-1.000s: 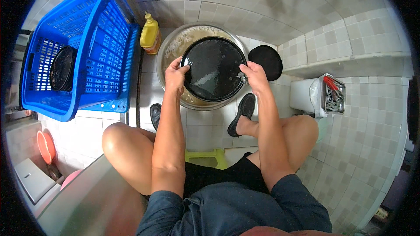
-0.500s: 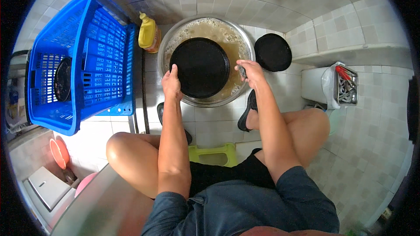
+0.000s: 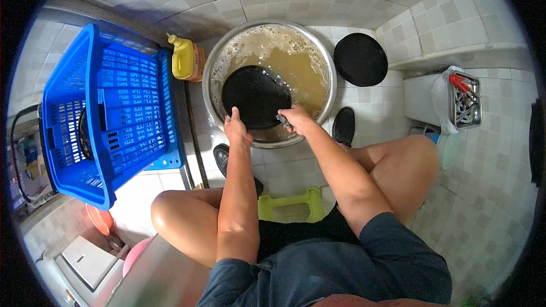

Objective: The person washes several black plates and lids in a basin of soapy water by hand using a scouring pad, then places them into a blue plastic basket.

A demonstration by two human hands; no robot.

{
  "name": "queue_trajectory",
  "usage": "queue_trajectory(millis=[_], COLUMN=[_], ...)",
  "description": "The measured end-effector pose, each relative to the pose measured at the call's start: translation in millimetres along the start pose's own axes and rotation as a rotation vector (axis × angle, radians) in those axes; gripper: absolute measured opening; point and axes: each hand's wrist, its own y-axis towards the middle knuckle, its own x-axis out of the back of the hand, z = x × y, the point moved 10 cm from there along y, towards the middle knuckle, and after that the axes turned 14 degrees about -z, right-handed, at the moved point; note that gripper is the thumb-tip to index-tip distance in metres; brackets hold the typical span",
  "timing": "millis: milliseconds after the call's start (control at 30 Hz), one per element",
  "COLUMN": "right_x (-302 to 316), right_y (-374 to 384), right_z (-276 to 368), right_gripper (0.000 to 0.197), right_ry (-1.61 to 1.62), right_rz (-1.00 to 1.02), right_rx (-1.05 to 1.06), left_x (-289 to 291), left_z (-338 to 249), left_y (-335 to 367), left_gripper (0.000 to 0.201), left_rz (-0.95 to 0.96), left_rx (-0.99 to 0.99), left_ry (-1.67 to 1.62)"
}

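Observation:
A round black pan [image 3: 254, 95] rests partly in the brownish, foamy water [image 3: 304, 71] of a wide metal basin [image 3: 209, 88]. My left hand [image 3: 236, 129] grips its near rim, thumb on top; the fingers underneath are hidden. At the pan's near right edge, my right hand [image 3: 297, 119] is closed on a grey metal scouring pad [image 3: 282, 120]. The pan looks tilted, its far right edge wet and low in the water. Another round black pan [image 3: 360, 59] lies on the tiled floor, right of the basin.
A yellow pump bottle [image 3: 185, 59] stands left of the basin, near a blue plastic crate [image 3: 133, 99] with a dark round item inside. To the right, a metal container [image 3: 467, 102] holds utensils with red handles. A green stool [image 3: 289, 198] is between my legs.
The pan has been lowered and tilted into the water. My right hand has moved left with the scouring pad to the pan's near right edge. The view has shifted slightly.

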Motion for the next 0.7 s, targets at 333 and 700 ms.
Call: queue_trajectory(millis=[333,700], right_x=[38,58], right_y=[-11,-29], right_z=[56,58], right_gripper=[0.017,0.033], right_ry=[0.011,-0.006], right_rz=[-0.036,0.041], right_rx=[0.354,0.142], left_x=[-2,12], left_z=[47,-31], left_y=[29,-20], left_gripper=[0.043,0.054], left_rz=[0.227,-0.085], left_rx=[0.266,-0.089], left_ry=[-0.036,0.144])
